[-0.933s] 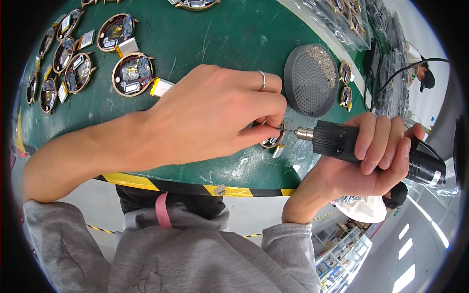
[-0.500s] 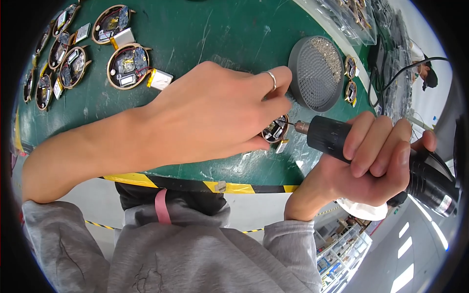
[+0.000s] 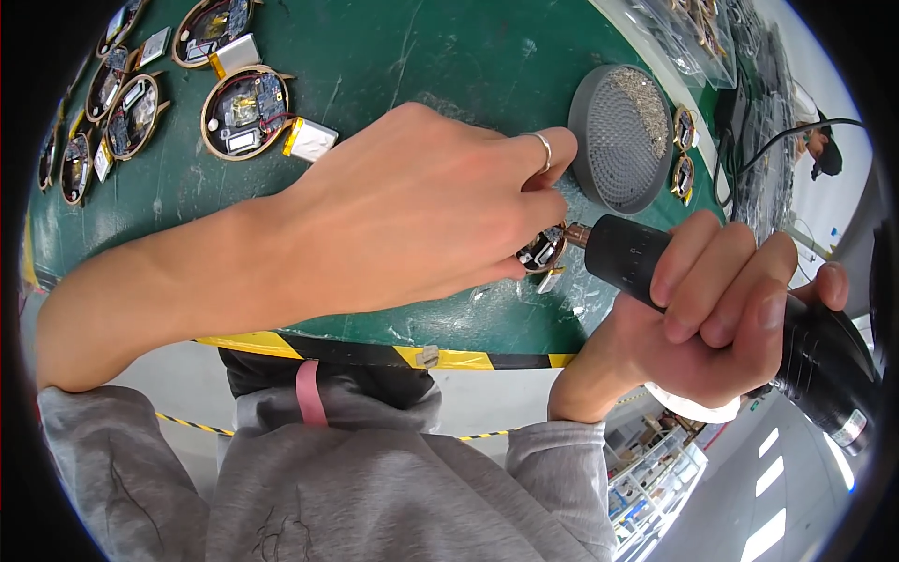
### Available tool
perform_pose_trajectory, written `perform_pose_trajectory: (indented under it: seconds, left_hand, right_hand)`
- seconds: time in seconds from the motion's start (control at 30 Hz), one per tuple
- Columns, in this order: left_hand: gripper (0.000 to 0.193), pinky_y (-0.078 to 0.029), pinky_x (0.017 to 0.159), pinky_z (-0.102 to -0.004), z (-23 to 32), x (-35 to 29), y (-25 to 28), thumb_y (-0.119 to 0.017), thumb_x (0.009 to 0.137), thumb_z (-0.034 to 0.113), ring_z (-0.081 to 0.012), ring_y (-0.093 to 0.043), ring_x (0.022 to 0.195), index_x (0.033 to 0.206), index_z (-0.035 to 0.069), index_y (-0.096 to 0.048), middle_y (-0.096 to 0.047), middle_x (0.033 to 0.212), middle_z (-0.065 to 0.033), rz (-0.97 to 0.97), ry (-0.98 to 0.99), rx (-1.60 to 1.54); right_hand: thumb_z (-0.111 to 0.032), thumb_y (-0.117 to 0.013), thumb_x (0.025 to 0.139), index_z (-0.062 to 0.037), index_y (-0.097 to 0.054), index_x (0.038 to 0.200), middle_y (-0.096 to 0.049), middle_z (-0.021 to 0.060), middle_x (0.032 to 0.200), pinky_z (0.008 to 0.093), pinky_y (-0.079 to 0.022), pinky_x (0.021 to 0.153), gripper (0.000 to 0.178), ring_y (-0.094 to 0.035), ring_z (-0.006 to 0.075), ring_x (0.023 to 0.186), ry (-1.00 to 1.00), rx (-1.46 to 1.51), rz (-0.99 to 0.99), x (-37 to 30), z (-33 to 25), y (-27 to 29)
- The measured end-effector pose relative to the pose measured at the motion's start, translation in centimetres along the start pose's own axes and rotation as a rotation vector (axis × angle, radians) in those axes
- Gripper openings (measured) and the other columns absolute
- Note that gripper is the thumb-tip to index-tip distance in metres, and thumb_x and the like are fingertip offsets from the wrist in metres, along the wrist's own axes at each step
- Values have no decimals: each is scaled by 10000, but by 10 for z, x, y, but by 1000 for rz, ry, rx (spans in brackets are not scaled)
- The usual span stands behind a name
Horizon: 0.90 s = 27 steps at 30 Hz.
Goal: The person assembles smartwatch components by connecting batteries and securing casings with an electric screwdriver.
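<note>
My right hand [image 3: 721,304] is wrapped round a black electric screwdriver [image 3: 620,255], its metal nose pointing left. That nose reaches the edge of a small round watch case [image 3: 541,251], which has a circuit board inside and a silver battery [image 3: 551,279] beside it. My left hand [image 3: 440,211], with a ring on one finger, is bent over the case and pinches it; its fingertips and part of the case are hidden. Just beyond the left fingers stands a round grey tray [image 3: 599,155] with a dimpled bottom and many tiny screws [image 3: 644,108] heaped on its right side.
Several open watch cases [image 3: 245,112] with attached batteries [image 3: 311,140] lie at the far left of the green table mat [image 3: 375,56]. Two small cases [image 3: 684,173] sit right of the tray, near clear plastic bags [image 3: 688,42]. Black-and-yellow tape [image 3: 375,353] edges the table. Another person [image 3: 819,145] is at far right.
The screwdriver's nose has come closer to the watch case, and its thin bit no longer shows. The left hand keeps its hold on the case. The view has shifted slightly.
</note>
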<state>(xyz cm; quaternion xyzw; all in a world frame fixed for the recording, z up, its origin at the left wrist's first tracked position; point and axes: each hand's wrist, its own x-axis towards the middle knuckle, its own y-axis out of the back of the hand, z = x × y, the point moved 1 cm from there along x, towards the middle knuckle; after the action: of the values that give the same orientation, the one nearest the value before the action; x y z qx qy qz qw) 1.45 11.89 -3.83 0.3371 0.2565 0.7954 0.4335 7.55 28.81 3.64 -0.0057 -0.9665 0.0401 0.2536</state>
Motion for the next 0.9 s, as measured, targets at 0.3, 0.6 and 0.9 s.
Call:
perform_pose_trajectory:
  seconds: [0.3, 0.6, 0.9]
  left_hand:
    - [382, -499, 582, -341, 2, 1, 0, -802, 709, 249, -188, -612, 712, 1015, 69, -661, -513, 1003, -16, -1, 30, -28]
    - [381, -524, 603, -360, -1, 3, 3, -792, 744, 262, -204, -633, 762, 1038, 65, -650, -517, 995, -24, -10, 42, 14]
    - [416, -553, 606, -399, 4, 3, 10, -771, 785, 296, -258, -657, 789, 1102, 71, -623, -522, 1041, -73, -42, 5, 15]
  right_hand:
    - [-28, -475, 912, -111, -453, 1204, -406, -3, 653, 270, -356, 451, 304, -366, 91, 425, -77, 38, -64, 3, 3, 0]
    - [-3, -504, 911, -123, -426, 1201, -443, 9, 691, 270, -385, 474, 322, -393, 96, 439, -112, 73, -172, 16, 13, -2]
    - [-16, -553, 878, -85, -412, 1201, -435, 5, 659, 276, -371, 430, 360, -388, 101, 431, 57, 32, 23, 0, 11, -14]
